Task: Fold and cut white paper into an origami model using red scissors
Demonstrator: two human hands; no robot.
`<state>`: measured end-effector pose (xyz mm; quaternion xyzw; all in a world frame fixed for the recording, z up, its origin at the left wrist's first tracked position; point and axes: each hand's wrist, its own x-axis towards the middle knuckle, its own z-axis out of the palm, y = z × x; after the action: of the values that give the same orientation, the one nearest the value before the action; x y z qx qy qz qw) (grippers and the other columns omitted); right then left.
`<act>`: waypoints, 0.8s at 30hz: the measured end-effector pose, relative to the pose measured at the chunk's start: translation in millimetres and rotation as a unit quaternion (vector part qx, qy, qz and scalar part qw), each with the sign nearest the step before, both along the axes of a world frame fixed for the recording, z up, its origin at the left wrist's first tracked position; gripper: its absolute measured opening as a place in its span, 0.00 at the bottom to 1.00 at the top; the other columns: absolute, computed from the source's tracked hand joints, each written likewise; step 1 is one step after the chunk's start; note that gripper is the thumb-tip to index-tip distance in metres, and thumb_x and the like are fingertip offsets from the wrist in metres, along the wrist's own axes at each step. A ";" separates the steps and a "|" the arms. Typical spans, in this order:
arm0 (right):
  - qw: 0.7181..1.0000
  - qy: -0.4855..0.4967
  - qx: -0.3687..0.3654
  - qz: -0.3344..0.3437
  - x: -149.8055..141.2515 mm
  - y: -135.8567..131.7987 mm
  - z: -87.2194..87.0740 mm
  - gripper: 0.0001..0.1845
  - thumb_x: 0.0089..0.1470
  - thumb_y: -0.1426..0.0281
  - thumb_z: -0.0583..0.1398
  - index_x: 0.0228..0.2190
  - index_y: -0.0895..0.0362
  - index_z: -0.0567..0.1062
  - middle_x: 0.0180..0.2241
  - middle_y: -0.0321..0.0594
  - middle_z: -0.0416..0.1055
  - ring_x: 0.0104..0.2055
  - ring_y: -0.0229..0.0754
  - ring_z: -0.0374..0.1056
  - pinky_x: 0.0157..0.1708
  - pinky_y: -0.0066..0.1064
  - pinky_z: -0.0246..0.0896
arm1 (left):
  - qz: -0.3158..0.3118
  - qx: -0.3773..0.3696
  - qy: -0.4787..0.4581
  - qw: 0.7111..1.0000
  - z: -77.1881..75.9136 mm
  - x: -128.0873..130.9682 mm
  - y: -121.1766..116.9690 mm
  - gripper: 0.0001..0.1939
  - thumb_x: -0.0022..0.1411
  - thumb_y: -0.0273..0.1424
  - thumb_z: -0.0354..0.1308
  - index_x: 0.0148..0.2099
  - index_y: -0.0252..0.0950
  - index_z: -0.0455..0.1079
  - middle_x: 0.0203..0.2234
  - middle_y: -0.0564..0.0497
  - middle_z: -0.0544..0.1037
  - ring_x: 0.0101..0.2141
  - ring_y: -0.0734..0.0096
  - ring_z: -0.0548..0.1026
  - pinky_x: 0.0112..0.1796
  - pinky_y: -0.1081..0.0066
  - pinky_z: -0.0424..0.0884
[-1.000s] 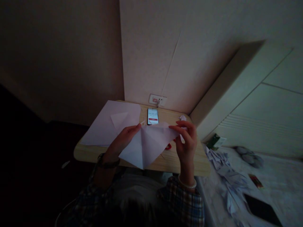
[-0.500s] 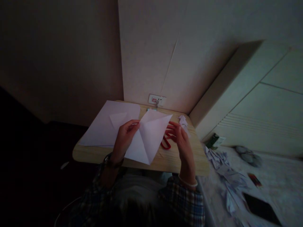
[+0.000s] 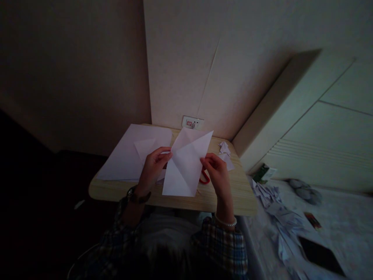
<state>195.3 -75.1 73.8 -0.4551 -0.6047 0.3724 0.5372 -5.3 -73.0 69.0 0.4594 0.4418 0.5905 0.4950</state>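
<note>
A white sheet of paper with diagonal creases is held up above the small wooden table. My left hand pinches its left edge between thumb and fingers. On the opposite edge, my right hand pinches the paper too. Behind the sheet, close to my right fingers, the red handle of what looks like scissors shows in part; the rest is hidden. To the left lies a stack of white paper with a smaller folded piece on top.
Small folded paper pieces lie at the table's back right. A wall socket sits just behind the table. On the bed at right are many folded papers, a dark tablet-like object, a grey item and a green box.
My right hand has moved in from beside the sheet and now grips its right edge. The paper has turned and risen slightly, its lower corner now a straighter edge.
</note>
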 end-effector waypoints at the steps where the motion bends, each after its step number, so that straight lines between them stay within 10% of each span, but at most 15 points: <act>1: 1.000 0.004 0.005 -0.004 0.3 0.5 -0.8 0.07 0.51 0.64 0.61 0.28 0.55 0.72 0.22 0.32 0.68 0.25 0.36 0.63 0.25 0.27 0.57 | -0.002 0.001 0.002 1.000 -0.2 -0.6 0.0 0.16 0.50 0.39 0.62 0.39 0.34 0.72 0.23 0.52 0.79 0.24 0.69 0.77 0.27 0.73 0.73; 18: 0.999 0.001 0.041 -0.023 -3.2 -0.8 -1.1 0.05 0.53 0.66 0.59 0.32 0.55 0.72 0.26 0.32 0.69 0.28 0.36 0.64 0.27 0.28 0.59 | -0.006 -0.032 -0.037 0.999 2.1 -2.0 -0.7 0.16 0.42 0.36 0.69 0.31 0.32 0.73 0.24 0.51 0.80 0.26 0.69 0.77 0.30 0.70 0.76; 24: 0.998 0.020 0.061 -0.001 -11.9 -13.2 10.4 0.21 0.52 0.68 0.61 0.48 0.49 0.63 0.30 0.32 0.69 0.28 0.37 0.65 0.25 0.27 0.62 | 0.050 -0.003 -0.042 0.998 8.9 0.2 -5.2 0.16 0.45 0.34 0.67 0.36 0.36 0.67 0.22 0.56 0.76 0.25 0.72 0.76 0.28 0.74 0.74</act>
<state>183.4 -88.3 84.2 -0.4145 -0.6146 0.3433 0.5767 -5.1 -78.2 78.0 0.4104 0.4445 0.6319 0.4845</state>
